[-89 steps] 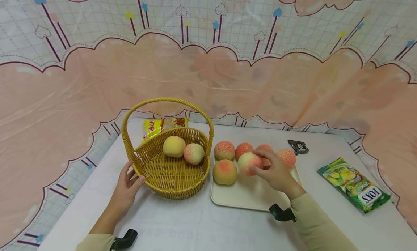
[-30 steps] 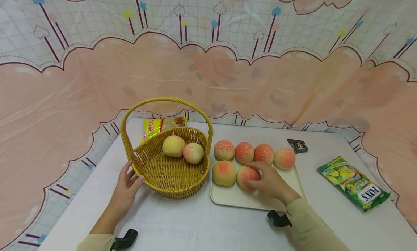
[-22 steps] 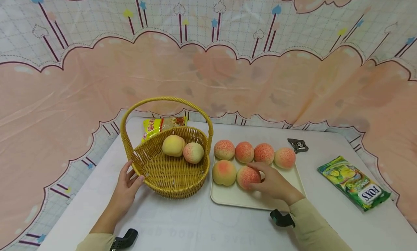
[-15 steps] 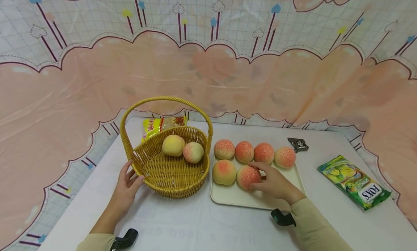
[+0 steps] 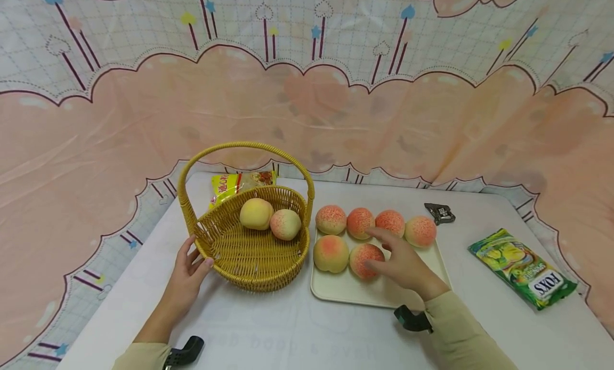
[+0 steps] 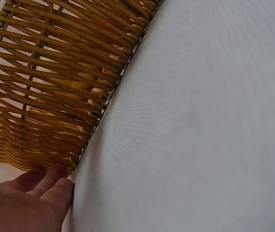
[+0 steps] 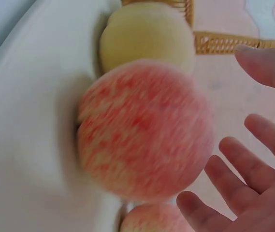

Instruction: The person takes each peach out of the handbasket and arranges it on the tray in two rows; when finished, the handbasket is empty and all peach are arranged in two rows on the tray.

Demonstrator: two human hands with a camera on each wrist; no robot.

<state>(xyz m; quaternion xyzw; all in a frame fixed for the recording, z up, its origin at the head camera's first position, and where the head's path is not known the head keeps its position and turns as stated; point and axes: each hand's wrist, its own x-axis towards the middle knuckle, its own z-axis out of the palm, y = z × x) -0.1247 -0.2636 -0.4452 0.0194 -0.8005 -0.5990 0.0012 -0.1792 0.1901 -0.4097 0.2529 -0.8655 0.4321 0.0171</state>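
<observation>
Two peaches (image 5: pixel 257 214) sit inside a yellow wicker basket (image 5: pixel 259 284) with a tall handle. My left hand (image 5: pixel 186 279) touches the basket's left side from outside, its thumb at the rim; in the left wrist view its fingertips (image 6: pixel 57 171) meet the lower wall. On a cream tray (image 5: pixel 345 295) right of the basket, several peaches stand in two rows. My right hand (image 5: pixel 405 263) hovers with spread fingers by the red-speckled front peach (image 5: pixel 365 261). A gap shows between those fingers and the peach (image 7: pixel 147 130) in the right wrist view. A yellower peach (image 7: pixel 147 36) stands beyond it.
Behind the basket lies a yellow snack packet (image 5: pixel 242 183). A small black packet (image 5: pixel 439 214) is at the tray's back right, and a green FOX'S bag (image 5: pixel 523 268) lies farther right. A patterned cloth (image 5: pixel 307 114) hangs behind the white table (image 5: pixel 268 327).
My right hand first held a pale-sided peach above the tray, then set it in the front row with its red side showing. The hand has now let go and risen slightly. My left hand stays put.
</observation>
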